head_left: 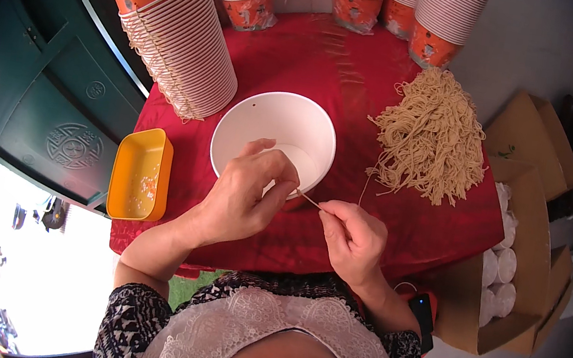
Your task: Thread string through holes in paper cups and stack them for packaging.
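In front of me on the table stands a white-lined paper bucket (239, 125) with a small hole below its far rim. My left hand (248, 192) reaches over the near rim, fingers closed in a pinch on the end of a beige string (309, 199). Just right of the bucket, my right hand (357, 239) pinches the same string, which runs between both hands. Whether it passes through the bucket's near wall is hidden by my left fingers. A heap of cut beige strings (435, 138) lies to the right.
A red cloth covers the table (297, 52). Nested buckets with string loops along one side form a leaning stack (181, 40) at left. A yellow tray (163, 183) holds small bits. Wrapped bucket stacks (443, 25) line the back. An open carton (528, 286) stands at right.
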The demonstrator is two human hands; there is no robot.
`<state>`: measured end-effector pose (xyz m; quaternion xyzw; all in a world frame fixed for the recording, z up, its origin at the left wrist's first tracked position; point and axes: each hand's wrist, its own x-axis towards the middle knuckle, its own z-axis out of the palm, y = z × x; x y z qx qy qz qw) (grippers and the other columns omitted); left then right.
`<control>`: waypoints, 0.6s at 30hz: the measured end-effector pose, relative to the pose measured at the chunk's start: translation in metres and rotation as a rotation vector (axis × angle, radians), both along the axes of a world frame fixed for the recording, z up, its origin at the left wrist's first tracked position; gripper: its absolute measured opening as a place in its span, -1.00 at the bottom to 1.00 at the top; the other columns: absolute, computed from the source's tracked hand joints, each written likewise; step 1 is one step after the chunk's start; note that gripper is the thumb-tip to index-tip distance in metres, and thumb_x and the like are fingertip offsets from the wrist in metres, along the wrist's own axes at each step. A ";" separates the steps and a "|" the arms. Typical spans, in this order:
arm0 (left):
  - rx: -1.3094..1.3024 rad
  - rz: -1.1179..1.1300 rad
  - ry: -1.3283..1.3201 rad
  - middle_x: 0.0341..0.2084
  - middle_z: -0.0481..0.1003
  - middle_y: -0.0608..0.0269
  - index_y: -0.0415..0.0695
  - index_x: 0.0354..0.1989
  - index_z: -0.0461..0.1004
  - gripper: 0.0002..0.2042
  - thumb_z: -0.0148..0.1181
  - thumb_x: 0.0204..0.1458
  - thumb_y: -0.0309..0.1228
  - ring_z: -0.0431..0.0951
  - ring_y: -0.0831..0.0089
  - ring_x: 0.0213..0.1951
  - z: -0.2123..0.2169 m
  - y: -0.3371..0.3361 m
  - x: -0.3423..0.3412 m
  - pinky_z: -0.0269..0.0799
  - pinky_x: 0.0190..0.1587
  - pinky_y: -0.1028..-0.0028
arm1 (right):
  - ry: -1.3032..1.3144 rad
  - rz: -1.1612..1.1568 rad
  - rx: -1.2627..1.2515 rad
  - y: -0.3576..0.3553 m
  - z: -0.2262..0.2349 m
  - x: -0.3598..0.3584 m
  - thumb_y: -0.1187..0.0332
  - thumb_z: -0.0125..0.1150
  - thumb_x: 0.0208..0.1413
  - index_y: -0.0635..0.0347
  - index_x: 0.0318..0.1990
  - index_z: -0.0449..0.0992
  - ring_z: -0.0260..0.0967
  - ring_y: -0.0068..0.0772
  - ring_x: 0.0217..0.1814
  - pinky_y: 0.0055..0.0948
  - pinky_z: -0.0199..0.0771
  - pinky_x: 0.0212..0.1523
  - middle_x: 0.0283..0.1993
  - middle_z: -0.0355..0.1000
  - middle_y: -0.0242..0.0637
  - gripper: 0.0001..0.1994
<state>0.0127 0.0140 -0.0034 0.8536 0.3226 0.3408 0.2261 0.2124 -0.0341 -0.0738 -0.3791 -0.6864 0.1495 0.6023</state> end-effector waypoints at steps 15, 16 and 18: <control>-0.021 0.123 0.055 -0.55 0.48 0.14 -0.22 -0.46 0.44 -0.93 0.17 0.00 -0.65 0.55 0.13 -0.32 0.003 -0.006 0.004 0.28 0.25 0.14 | -0.009 -0.103 0.075 0.002 -0.002 0.006 0.65 0.24 0.06 0.31 -0.31 0.55 0.53 -0.18 -0.47 -0.38 0.47 -0.47 -0.44 0.53 -0.13 -0.93; -0.025 0.115 0.129 -0.55 0.48 0.13 -0.22 -0.45 0.46 -0.94 0.17 -0.01 -0.65 0.54 0.13 -0.33 0.008 -0.008 0.002 0.31 0.22 0.16 | 0.021 -0.105 0.025 0.005 -0.001 0.010 0.64 0.26 0.07 0.31 -0.30 0.55 0.54 -0.24 -0.46 -0.40 0.47 -0.46 -0.42 0.54 -0.13 -0.93; -0.055 0.024 0.153 -0.52 0.49 0.11 -0.22 -0.42 0.49 -0.94 0.16 -0.02 -0.66 0.54 0.14 -0.30 0.024 -0.011 -0.003 0.35 0.16 0.19 | 0.068 -0.127 -0.006 0.013 0.003 0.025 0.63 0.27 0.11 0.32 -0.27 0.56 0.50 -0.42 -0.45 -0.47 0.45 -0.44 -0.42 0.54 -0.20 -0.93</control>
